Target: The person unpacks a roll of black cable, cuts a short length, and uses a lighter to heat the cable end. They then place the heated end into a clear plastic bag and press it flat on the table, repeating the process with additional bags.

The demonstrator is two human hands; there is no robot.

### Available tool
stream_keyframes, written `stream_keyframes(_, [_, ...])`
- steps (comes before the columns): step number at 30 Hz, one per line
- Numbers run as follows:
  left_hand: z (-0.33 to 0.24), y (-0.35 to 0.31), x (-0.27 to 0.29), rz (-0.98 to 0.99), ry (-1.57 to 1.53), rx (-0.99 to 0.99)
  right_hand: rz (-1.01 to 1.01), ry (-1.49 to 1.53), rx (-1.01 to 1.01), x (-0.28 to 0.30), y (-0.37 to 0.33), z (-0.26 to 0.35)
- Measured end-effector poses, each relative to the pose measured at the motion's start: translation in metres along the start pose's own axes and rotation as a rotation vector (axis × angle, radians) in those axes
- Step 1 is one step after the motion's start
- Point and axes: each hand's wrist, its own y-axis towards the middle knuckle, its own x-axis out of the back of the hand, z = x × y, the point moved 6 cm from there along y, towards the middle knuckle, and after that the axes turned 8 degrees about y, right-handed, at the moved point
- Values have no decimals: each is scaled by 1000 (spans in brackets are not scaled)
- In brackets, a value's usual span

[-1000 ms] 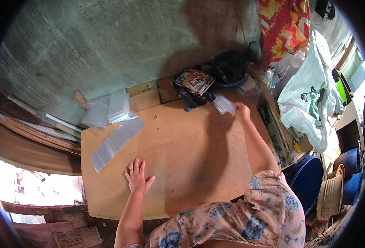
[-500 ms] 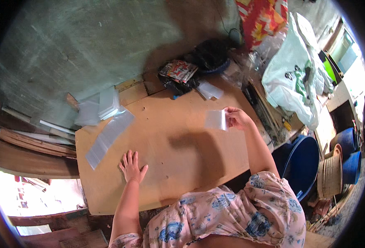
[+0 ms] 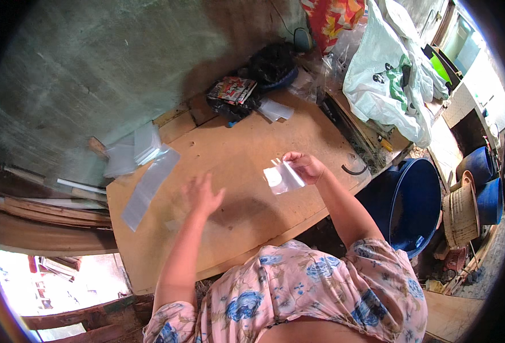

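Observation:
My right hand (image 3: pixel 305 167) pinches a small clear plastic bag (image 3: pixel 284 178) by its far right corner, held above the tan board (image 3: pixel 235 148). The bag is tilted and catches the light. My left hand (image 3: pixel 203 194), slightly smeared by motion, hovers over the board with fingers spread and nothing in them. A faint clear patch, perhaps another plastic piece (image 3: pixel 173 224), shows beside the left wrist. To the left lies a fanned strip of overlapping clear bags (image 3: pixel 149 188). Beyond it rests a stack of clear bags (image 3: pixel 147 144).
Black plastic bundles (image 3: pixel 229 106) with a printed packet stand at the board's back edge, beside more clear bags (image 3: pixel 276 110). A white sack (image 3: pixel 372 80) sits at the far right. Blue tubs (image 3: pixel 415 206) stand right of the board, and a wall (image 3: pixel 92 74) rises behind it.
My left hand has lifted off the board and moved right and away from me. My right hand has drawn the bag slightly left and nearer, tilting it. The whole view has shifted a little.

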Motion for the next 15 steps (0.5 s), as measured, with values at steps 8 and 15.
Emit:
stream_keyframes(8, [-125, 4, -66, 437, -1516, 43, -131, -223, 88, -2, -6, 5])
stream_keyframes(15, [-133, 37, -98, 272, -1319, 130, -580, -562, 203, 52, -22, 43])
